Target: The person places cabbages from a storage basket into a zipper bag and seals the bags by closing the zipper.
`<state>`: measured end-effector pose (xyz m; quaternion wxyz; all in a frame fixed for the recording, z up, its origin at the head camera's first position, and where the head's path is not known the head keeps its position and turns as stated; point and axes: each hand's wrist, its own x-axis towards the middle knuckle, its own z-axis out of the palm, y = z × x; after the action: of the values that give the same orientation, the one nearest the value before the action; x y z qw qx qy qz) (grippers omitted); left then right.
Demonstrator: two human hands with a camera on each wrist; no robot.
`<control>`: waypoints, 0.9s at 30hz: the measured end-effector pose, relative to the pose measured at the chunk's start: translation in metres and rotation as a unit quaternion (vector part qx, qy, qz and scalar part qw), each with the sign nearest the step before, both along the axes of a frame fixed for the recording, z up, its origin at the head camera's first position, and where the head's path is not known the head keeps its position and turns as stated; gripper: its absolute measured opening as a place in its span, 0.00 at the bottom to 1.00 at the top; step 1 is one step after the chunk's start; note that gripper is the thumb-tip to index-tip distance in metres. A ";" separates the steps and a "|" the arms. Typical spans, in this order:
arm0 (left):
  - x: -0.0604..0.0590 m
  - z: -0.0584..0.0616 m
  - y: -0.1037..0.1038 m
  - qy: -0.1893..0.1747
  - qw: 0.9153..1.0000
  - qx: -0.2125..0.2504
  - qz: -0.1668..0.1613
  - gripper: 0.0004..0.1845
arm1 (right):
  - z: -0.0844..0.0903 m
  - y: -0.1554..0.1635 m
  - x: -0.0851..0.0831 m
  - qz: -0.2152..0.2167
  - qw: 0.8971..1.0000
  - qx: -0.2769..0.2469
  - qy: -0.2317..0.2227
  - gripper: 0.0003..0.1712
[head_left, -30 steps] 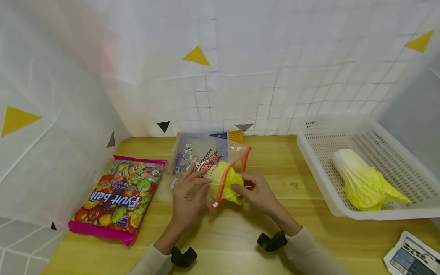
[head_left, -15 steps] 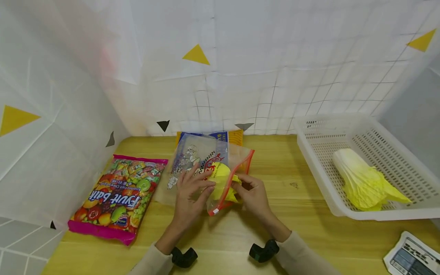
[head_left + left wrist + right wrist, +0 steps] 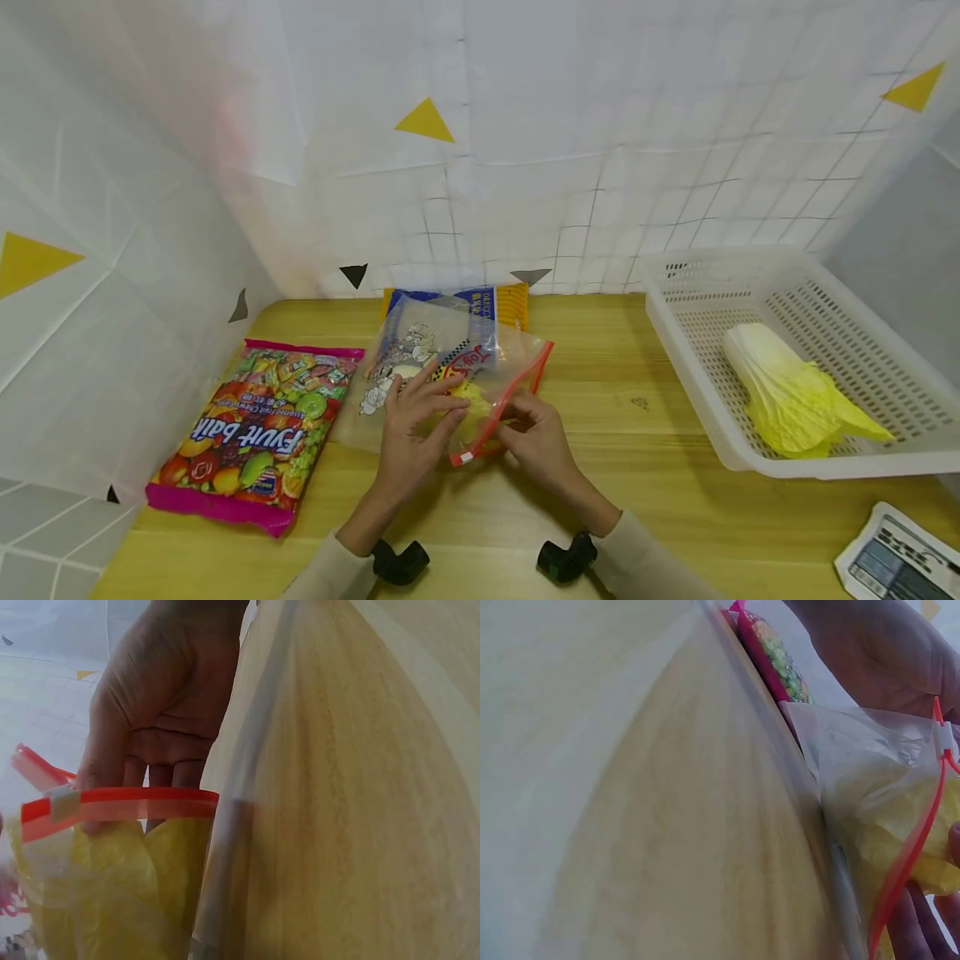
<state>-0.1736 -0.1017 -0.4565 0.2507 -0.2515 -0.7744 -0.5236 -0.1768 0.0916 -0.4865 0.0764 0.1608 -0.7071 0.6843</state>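
A clear zip-lock bag (image 3: 517, 333) with a red zip edge and a white slider lies tilted in the middle of the table. A yellow leafy napa cabbage (image 3: 471, 400) is inside it, partly hidden by the hands and print. My left hand (image 3: 416, 433) rests on the bag's left part with its fingers spread. At the mouth, my right hand (image 3: 536, 442) reaches past the red edge, fingers bent at the yellow leaves. The right wrist view shows those fingers (image 3: 911, 926) beside the cabbage (image 3: 877, 817). In the left wrist view, the right hand (image 3: 161, 712) overlaps the red zip edge (image 3: 142, 799).
A blue and orange package (image 3: 510, 304) lies behind the bag, partly under it. On the left is a pink-edged fruit candy bag (image 3: 258, 433). At right stands a white basket (image 3: 693, 387) holding another napa cabbage (image 3: 787, 392). A white scale (image 3: 900, 554) sits at the lower right.
The right hand has moved left, and the yellow cabbage has gone deeper into the bag. The red mouth now covers leaves that stuck out before. The left hand has barely moved.
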 end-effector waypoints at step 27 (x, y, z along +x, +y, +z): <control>-0.005 0.000 -0.006 -0.018 0.999 -0.039 0.016 0.08 | 0.013 0.020 -0.013 0.046 0.994 0.093 -0.046 0.09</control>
<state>-0.1790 -0.1081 -0.4566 0.2353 -0.2394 -0.8025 -0.4933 -0.1896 0.1118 -0.4734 -0.0031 0.1677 -0.7623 0.6251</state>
